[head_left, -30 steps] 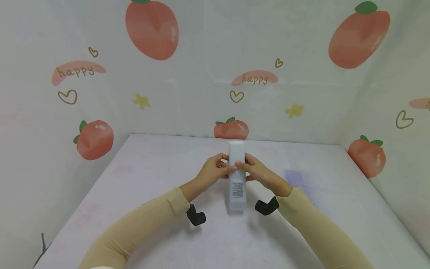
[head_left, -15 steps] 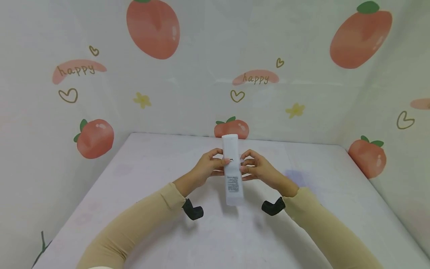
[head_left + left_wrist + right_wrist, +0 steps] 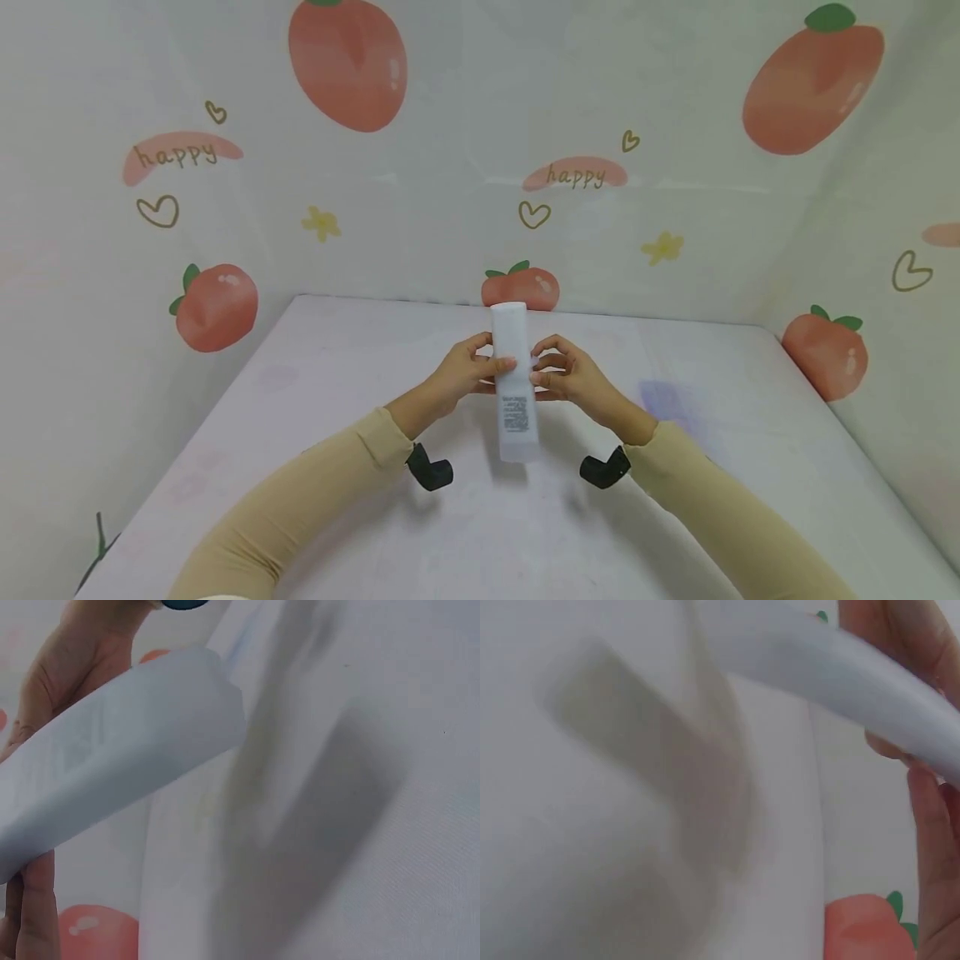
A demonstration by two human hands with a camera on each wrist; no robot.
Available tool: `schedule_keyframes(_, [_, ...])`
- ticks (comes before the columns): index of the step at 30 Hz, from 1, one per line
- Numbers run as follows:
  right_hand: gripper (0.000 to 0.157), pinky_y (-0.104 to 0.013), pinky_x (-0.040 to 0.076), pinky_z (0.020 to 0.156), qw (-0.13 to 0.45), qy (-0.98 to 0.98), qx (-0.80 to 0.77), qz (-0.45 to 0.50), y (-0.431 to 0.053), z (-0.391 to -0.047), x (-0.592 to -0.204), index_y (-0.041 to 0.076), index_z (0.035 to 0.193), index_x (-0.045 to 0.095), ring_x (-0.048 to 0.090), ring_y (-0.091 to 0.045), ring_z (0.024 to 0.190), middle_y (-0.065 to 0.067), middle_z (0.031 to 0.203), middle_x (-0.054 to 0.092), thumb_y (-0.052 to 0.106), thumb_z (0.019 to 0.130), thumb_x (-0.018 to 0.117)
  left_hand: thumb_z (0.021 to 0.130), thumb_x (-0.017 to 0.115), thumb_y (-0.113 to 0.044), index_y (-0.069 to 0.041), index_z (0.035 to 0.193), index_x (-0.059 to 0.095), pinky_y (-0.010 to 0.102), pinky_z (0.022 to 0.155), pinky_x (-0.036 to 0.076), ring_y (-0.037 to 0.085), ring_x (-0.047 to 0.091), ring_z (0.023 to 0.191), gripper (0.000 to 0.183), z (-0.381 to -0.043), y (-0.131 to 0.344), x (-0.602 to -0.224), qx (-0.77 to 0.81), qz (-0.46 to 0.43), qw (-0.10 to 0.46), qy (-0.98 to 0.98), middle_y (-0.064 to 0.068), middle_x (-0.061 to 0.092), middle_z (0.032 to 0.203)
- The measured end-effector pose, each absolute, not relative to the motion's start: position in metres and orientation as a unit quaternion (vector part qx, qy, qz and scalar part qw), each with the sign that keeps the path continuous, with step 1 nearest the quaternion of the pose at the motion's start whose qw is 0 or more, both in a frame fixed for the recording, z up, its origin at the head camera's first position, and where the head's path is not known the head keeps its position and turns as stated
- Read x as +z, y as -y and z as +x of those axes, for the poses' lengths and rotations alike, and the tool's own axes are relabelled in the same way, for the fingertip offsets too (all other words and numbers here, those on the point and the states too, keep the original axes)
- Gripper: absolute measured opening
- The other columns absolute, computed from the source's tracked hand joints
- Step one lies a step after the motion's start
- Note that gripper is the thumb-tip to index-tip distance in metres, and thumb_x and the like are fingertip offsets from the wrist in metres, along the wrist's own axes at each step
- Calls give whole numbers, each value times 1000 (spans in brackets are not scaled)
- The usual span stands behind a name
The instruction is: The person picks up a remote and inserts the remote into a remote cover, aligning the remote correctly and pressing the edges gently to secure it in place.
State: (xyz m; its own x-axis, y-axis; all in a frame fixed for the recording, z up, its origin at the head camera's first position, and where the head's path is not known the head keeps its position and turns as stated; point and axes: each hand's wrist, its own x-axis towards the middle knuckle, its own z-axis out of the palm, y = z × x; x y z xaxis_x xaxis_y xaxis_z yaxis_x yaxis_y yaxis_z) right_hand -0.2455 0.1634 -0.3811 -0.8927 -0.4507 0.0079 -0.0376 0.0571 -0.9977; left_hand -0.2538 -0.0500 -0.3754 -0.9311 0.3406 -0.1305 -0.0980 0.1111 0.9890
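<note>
A long white box-shaped object (image 3: 512, 337) with rounded edges and a block of small grey print on its lower face stands nearly upright over the table, tilted slightly. Its exact kind does not show. My left hand (image 3: 453, 377) grips its left side, thumb across the front face and fingers behind. On the other side, my right hand (image 3: 583, 382) holds the right edge with bent fingers, thumb tip at that edge and one lower finger reaching behind. In the left wrist view the object's end (image 3: 187, 705) points over the table; its far end is cut off.
A pale cloth-covered table (image 3: 420, 533) lies below, with the object's shadow on it. Behind rises a white curtain (image 3: 450, 167) printed with peaches and hearts. A black wrist mount (image 3: 430, 468) juts from the left sleeve, another (image 3: 606, 468) from the right.
The object has shifted left and tilted, its top leaning left. My right thumb has slid off its front face to the right edge. My left thumb stays on the front.
</note>
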Motion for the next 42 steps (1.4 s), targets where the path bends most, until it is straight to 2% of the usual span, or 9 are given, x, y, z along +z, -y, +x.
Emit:
schedule_keyframes(4, [23, -37, 59, 78, 140, -700, -682, -161, -161, -244, -382, 9, 109, 47, 66, -15, 88, 0, 95, 63, 5, 93, 63, 91, 69, -17, -9, 124, 54, 42, 84, 58, 22, 70, 88, 37, -254, 49, -375, 665, 86, 160, -725, 17, 71, 104])
schedule_keyframes(11, [19, -28, 58, 76, 135, -690, -706, -85, -153, -243, -378, 4, 103, 46, 67, -11, 77, 4, 78, 66, 0, 92, 62, 90, 69, -18, -7, 123, 55, 41, 82, 58, 22, 70, 87, 37, -254, 49, -374, 663, 81, 143, -731, 17, 71, 104])
schedule_keyframes(16, [5, -26, 57, 81, 180, -692, -698, -45, -153, -242, -377, 3, 96, 55, 65, -9, 82, 4, 85, 64, 7, 96, 58, 89, 71, -20, -8, 123, 56, 39, 82, 58, 21, 70, 86, 38, -256, 52, -375, 661, 80, 142, -733, 16, 71, 106])
schedule_keyframes(19, [6, -27, 57, 82, 191, -693, -694, -40, -153, -241, -376, 3, 97, 59, 65, -9, 83, 2, 88, 64, 9, 97, 58, 89, 71, -20, -8, 122, 56, 39, 82, 58, 20, 70, 86, 38, -257, 53, -376, 658, 80, 144, -735, 16, 71, 105])
schedule_keyframes(26, [5, -25, 59, 71, 133, -705, -696, -36, -148, -240, -376, -2, 92, 61, 65, -9, 72, 3, 77, 65, 3, 93, 62, 90, 70, -19, -8, 123, 56, 39, 81, 59, 21, 70, 86, 38, -255, 51, -377, 663, 71, 136, -732, 17, 71, 105])
schedule_keyframes(33, [9, -20, 56, 72, 100, -729, -674, -66, -140, -237, -379, -8, 96, 55, 59, -7, 72, 2, 79, 57, 1, 96, 57, 89, 71, -20, -8, 125, 55, 39, 80, 59, 22, 70, 87, 41, -256, 52, -378, 654, 69, 131, -742, 17, 71, 105])
schedule_keyframes(42, [9, -17, 49, 70, 96, -732, -667, -100, -134, -234, -376, -8, 100, 45, 50, -10, 74, -1, 81, 50, 0, 101, 43, 91, 69, -20, -1, 127, 51, 37, 76, 60, 22, 70, 88, 44, -263, 56, -367, 604, 143, 146, -770, 20, 70, 107])
